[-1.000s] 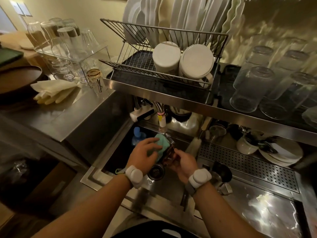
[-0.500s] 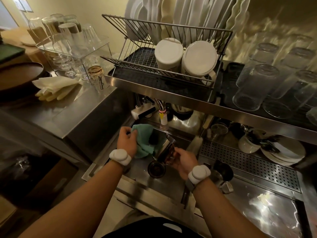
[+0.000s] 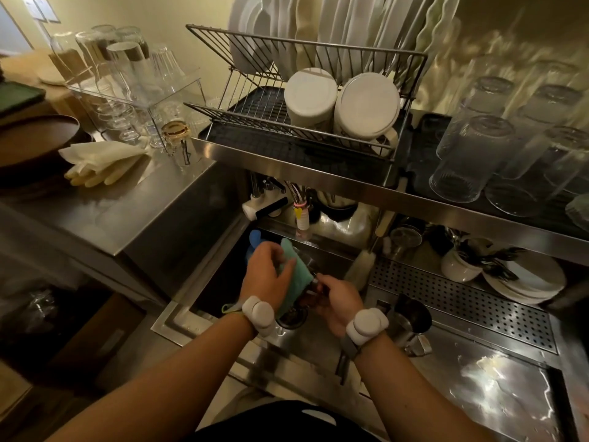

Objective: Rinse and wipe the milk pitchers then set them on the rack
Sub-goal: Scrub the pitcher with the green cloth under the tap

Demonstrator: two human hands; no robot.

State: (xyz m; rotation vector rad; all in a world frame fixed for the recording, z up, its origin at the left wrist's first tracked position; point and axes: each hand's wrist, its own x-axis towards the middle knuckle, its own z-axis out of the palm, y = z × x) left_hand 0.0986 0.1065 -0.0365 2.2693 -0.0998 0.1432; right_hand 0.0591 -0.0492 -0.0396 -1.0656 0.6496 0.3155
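- Head view: the person stands at the sink (image 3: 178, 317) and works low over its basin. The left hand (image 3: 267, 275) is closed on a green cloth (image 3: 294, 275) and presses it against a steel milk pitcher (image 3: 310, 283), which is mostly hidden behind the cloth.
- The right hand (image 3: 334, 301) is closed on the pitcher from the near side and holds it just above the drain (image 3: 291, 319).
- I judge this is the wiping step, not yet the placing. The next move calls for lifting the pitcher up and away from the body to the rack (image 3: 287, 122).
- A second pitcher (image 3: 411, 317) stands on the counter just beside the right wrist, and it looks still to be done.
- For room: the steel shelf edge (image 3: 287, 167) hangs over the sink, directly above the hands, so the lift must come toward the person first, then up.
- The rack already holds two white cups (image 3: 344, 103) on its right part; the left part of its grid seems free. The faucet (image 3: 264, 202) is also near, under the shelf.
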